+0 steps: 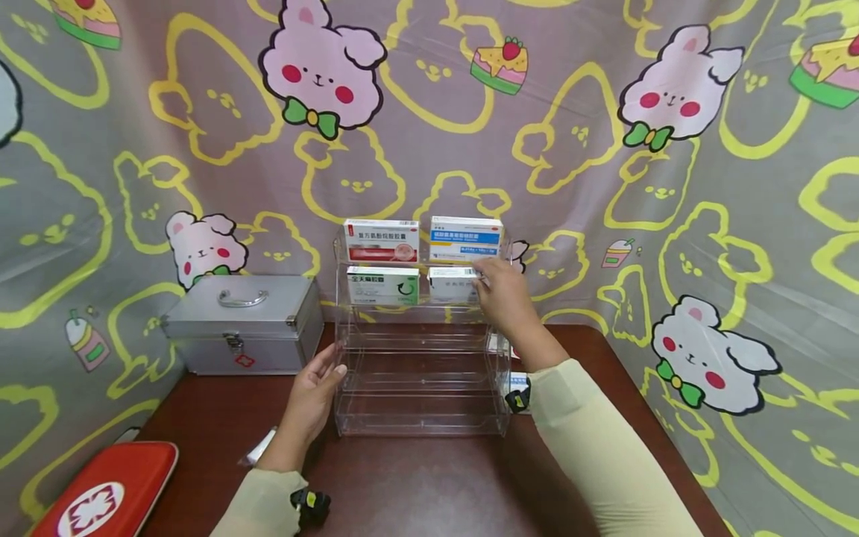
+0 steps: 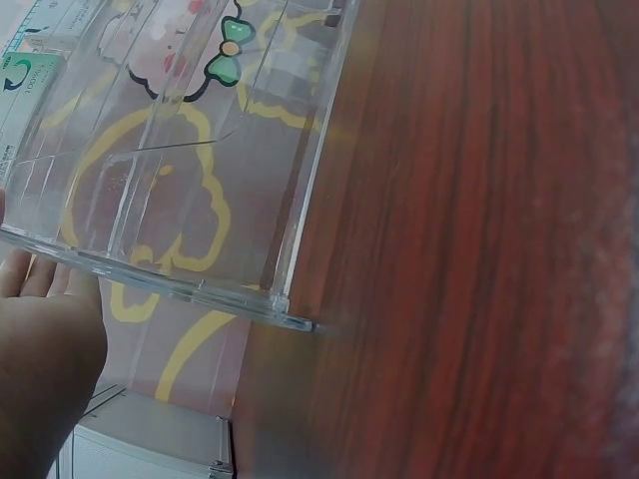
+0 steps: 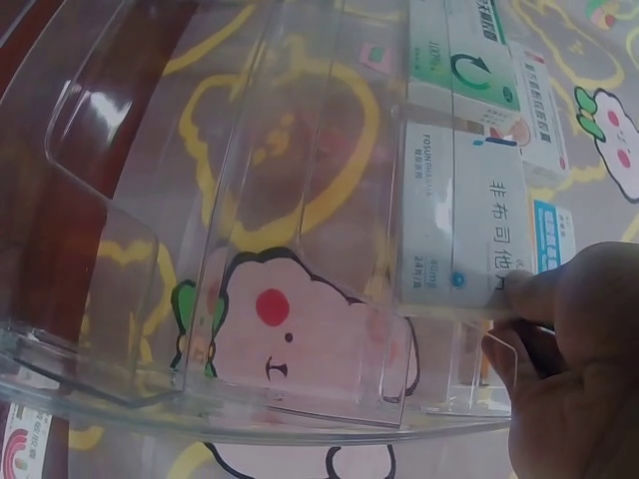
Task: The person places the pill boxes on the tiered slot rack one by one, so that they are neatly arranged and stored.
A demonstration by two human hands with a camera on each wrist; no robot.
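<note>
Hands (image 1: 513, 306) at rack (image 1: 423, 426) and box (image 1: 451, 287), right higher

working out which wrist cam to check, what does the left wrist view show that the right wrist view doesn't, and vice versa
Only the left wrist view: the left hand and silver case. Only the right wrist view: the right hand, pinching a white box, and the red-and-white box. Both: the clear rack, green-and-white box, tabletop and patterned cloth.

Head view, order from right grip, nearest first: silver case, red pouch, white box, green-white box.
1. White box: held in right grip.
2. Green-white box: left, same tier.
3. Silver case: left of rack.
4. Red pouch: lower left.
</note>
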